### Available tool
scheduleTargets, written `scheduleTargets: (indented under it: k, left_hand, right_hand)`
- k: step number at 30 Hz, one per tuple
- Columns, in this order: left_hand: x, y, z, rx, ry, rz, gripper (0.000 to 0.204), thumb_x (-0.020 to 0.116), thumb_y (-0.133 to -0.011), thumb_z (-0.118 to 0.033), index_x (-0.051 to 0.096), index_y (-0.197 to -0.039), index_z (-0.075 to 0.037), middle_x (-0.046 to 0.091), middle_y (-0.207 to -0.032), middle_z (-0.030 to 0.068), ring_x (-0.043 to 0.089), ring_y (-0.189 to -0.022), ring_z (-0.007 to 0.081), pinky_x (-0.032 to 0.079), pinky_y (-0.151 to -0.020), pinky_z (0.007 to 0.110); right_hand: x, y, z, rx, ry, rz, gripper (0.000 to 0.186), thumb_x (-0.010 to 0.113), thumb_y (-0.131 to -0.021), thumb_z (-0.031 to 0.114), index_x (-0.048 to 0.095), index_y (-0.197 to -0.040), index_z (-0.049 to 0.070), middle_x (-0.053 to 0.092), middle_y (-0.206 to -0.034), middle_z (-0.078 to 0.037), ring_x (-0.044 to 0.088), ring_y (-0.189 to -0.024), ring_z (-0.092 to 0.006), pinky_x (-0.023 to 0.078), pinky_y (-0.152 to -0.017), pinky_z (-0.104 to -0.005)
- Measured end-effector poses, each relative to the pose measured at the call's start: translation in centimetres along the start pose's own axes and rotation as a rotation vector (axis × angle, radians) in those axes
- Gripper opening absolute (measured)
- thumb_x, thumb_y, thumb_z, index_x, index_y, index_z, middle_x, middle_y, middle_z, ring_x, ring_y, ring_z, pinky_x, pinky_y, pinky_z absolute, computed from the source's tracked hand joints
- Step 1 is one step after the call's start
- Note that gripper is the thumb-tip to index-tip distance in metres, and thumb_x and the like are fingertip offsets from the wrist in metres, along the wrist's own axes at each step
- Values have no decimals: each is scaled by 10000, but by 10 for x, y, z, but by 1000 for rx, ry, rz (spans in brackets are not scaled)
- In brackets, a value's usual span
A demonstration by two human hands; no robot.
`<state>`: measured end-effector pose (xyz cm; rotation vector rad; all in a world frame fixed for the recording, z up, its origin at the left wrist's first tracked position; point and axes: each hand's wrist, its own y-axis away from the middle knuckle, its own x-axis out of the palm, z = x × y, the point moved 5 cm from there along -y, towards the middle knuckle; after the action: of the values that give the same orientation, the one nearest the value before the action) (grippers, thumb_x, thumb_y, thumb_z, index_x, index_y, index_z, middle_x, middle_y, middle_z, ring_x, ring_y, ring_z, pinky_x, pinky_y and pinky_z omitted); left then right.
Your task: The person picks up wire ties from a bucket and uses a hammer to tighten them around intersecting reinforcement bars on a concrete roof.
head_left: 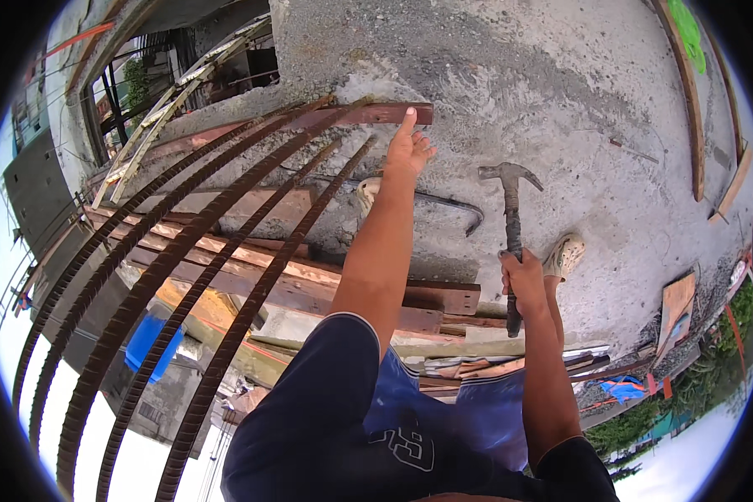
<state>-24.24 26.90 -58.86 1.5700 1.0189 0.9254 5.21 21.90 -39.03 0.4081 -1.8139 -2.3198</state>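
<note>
Hammer (512, 224), stiff and head-heavy, at three o'clock

Plank (385, 115) at twelve o'clock: probably weighty and rigid, best taken near its squared end. Hammer's head, toward twelve, likely carries most of its weight; the dark, seemingly wrapped handle should resist slipping, best held low. Right hand (524, 281) wraps that lower handle. Left hand (410, 154) has fingers spread by the plank's end; whether they touch, I cannot tell.

Rebars (268, 284) are barring the way left of my left hand (410, 152); my shoe (567, 253) is standing just right of my right hand (525, 279); open floor (627, 201) is stretching beyond.
</note>
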Motion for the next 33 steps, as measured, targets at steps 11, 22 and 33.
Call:
scheduleTargets:
  k: [11, 22, 33]
  left_hand:
    - [15, -36, -9, 229, 181, -39, 337, 753, -729, -276, 623, -1006, -134, 573, -1038, 66, 557, -938, 251, 473, -832, 545]
    - [15, 80, -26, 229, 141, -11, 406, 771, -745, -287, 583, -1058, -108, 580, -1024, 85, 591, -906, 253, 522, -827, 490]
    - [6, 78, -29, 234, 12, 90, 361, 773, -770, -306, 591, -1029, -132, 656, -940, 27, 647, -847, 194, 566, -760, 434]
  right_hand:
    - [-73, 37, -58, 18, -18, -104, 102, 581, -919, 157, 587, -918, 55, 454, -564, 17, 431, -415, -72, 379, -362, -248]
    - [-14, -35, 6, -72, 74, -18, 157, 635, -872, 127, 523, -801, 42, 495, -582, -5, 460, -450, -78, 376, -413, -255]
    - [51, -63, -29, -48, -150, -22, 216, 654, -916, 194, 538, -816, 42, 494, -544, -1, 436, -400, -87, 361, -370, -257]
